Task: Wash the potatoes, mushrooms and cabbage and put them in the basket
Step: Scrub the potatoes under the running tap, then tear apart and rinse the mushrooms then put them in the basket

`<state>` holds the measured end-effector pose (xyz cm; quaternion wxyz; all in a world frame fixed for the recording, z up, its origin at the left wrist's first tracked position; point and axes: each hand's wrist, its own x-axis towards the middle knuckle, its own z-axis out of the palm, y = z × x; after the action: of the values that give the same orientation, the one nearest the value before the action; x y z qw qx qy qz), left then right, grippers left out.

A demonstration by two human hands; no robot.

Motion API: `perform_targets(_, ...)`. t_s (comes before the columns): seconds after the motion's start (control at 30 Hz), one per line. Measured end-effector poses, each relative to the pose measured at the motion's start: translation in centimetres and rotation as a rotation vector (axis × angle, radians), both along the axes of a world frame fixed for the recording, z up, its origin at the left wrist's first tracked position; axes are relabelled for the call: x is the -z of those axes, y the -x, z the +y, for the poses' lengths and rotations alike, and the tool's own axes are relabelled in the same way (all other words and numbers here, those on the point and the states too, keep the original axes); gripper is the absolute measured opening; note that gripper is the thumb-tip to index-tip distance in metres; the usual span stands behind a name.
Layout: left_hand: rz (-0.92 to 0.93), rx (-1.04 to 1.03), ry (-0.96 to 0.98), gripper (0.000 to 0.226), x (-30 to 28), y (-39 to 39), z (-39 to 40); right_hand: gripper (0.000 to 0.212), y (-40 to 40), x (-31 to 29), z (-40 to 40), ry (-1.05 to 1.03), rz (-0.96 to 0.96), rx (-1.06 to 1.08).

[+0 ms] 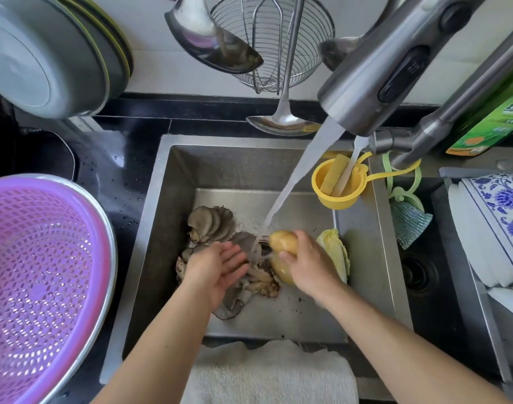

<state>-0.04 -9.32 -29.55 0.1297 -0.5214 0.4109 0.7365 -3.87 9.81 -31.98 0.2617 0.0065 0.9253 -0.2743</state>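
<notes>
A: Start close in. What's nearest?

B: A white terry towel [266, 371] draped over the front rim of the brushed steel sink [363, 287]. Just past it, both forearms reach into the basin.

A: And the hands?

B: The left hand [220, 265] hangs palm-up with its fingers loose, grasping nothing, right above the grey oyster mushrooms [211, 224] scattered across the sink floor. The right hand [307, 262] has its fingers wrapped round a smooth yellow potato [283, 242], holding it at the foot of the water stream [296, 179]. A second yellow potato [281, 272] seems to lie under that hand, partly hidden.

A: The cabbage?

B: A pale green-yellow napa cabbage piece [335, 252] lies just beside the right hand, against the right side of the basin.

A: Anything in the basket?

B: No. The purple perforated plastic basket [39, 287], nested in a steel bowl on the counter to the left, shows only its own mesh.

A: So how far along?

B: Early, I'd judge. One potato is under rinse; the mushrooms, cabbage and other potato are yet to be washed and moved. Farther back, the grey pull-out faucet [395, 68] is running.
</notes>
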Motion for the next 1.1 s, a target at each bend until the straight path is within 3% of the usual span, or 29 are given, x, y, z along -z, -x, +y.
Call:
perform_targets(0.17,-0.042,0.08,0.044,0.023,-0.4,-2.8,-1.0,0.041,3.8,3.8,0.7,-0.284,0.078,-0.085)
perform_targets(0.33,-0.069,0.14,0.095,0.02,-0.3,-4.5,-1.9,0.042,5.6,6.3,0.4,-0.42,0.308,-0.241)
perform_targets(0.53,-0.091,0.152,0.101,0.021,-0.1,-5.7,-2.3,0.042,5.5,7.0,1.0,-0.411,0.219,-0.195)
perform_targets(0.67,-0.096,0.142,0.073,0.021,-1.0,-6.2,-2.3,0.028,1.5,4.9,0.8,-0.235,0.412,-0.192)
perform_targets(0.8,-0.106,0.071,0.043,0.021,-1.3,-6.7,-2.8,0.022,-3.8,4.0,-1.7,-0.013,0.195,-0.358)
perform_targets(0.93,-0.108,0.04,0.029,0.022,-1.5,-6.8,-2.9,0.044,-3.8,5.4,-5.2,-0.024,-0.01,-0.318)
perform_targets(1.1,-0.107,0.044,0.001,0.022,-1.6,-7.6,-3.1,0.042,-2.9,6.5,-7.7,-0.072,-0.064,-0.239)
